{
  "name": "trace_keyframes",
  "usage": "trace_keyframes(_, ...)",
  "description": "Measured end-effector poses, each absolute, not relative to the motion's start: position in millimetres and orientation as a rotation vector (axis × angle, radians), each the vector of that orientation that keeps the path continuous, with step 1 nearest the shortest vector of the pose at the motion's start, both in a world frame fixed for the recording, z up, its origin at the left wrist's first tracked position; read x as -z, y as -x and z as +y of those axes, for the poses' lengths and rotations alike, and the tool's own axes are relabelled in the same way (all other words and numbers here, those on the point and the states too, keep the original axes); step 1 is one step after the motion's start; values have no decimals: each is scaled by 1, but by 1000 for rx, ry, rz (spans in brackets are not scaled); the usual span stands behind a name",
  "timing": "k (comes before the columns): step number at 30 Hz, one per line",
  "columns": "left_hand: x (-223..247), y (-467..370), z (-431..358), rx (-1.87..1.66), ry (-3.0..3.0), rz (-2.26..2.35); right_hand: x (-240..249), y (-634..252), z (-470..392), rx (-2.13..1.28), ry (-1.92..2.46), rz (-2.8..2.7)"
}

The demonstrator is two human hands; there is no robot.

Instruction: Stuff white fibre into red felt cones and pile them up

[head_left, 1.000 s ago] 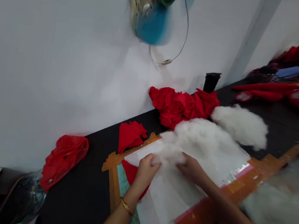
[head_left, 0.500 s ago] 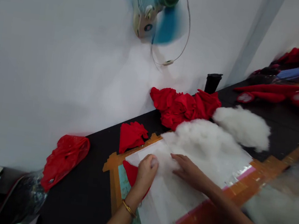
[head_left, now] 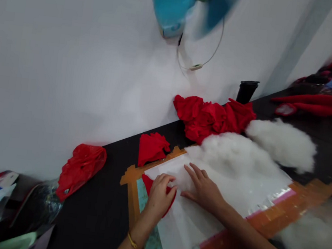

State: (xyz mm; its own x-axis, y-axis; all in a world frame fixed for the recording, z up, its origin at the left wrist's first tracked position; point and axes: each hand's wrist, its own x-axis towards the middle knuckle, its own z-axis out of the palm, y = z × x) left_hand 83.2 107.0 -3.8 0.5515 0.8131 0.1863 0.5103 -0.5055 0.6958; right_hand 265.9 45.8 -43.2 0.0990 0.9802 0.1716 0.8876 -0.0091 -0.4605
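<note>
My left hand [head_left: 161, 194] is closed around a small red cloth piece [head_left: 147, 182], whose pointed end sticks out beyond the knuckles; red also shows by the thumb. Most of the piece is hidden under my fingers. To its right, my right hand [head_left: 205, 186] is open over the white sheet [head_left: 183, 219], thumb and fingers apart, with nothing visible in it. Both hands are close together. Behind my right hand a large heap of white fluffy stuffing [head_left: 235, 153] lies on the sheet.
Red cloth pieces [head_left: 212, 118] are piled by the wall, with a smaller red stack [head_left: 152, 149] nearer. Another stuffing clump [head_left: 283, 143] and a black cup [head_left: 247, 91] are at right. A red plastic bag [head_left: 83, 167] sits left. A blue-bladed fan [head_left: 174, 4] hangs above.
The view has shifted, moving the scene rightward. My right hand's fingers have spread wider. The pale tuft seen at my left fingertips is no longer visible; red cloth shows there.
</note>
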Motion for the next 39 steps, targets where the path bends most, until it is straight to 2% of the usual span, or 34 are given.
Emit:
trace_keyframes(7,36,-109,112,-495,-2321,845,41,-267,53,-524,1925,-1773)
trace_keyframes(10,30,-105,111,-472,-2322,795,44,-266,54,-475,1951,-1869)
trace_keyframes(14,11,-72,96,-652,-2394,1008,49,-275,52,-442,1916,-1926)
trace_keyframes(19,14,-33,63,-590,-2561,1286,40,-291,38,-602,1719,-1441)
trace_keyframes(23,27,-33,57,-536,-2629,1360,14,-270,17,-998,1590,-936)
trace_keyframes(26,22,-40,71,-602,-2431,1342,2,-240,4,-1184,1440,-838)
trace_keyframes(30,5,-50,89,-800,-1966,1323,11,-207,12,-1002,1399,-1210)
trace_keyframes(34,-3,-59,84,-861,-1976,1204,27,-199,36,-621,1649,-1667)
trace_keyframes(36,0,-62,76,-910,-2085,1128,29,-200,43,-672,1618,-1622)
trace_keyframes(39,5,-62,64,-1003,-2217,1030,27,-200,43,-996,1249,-1250)
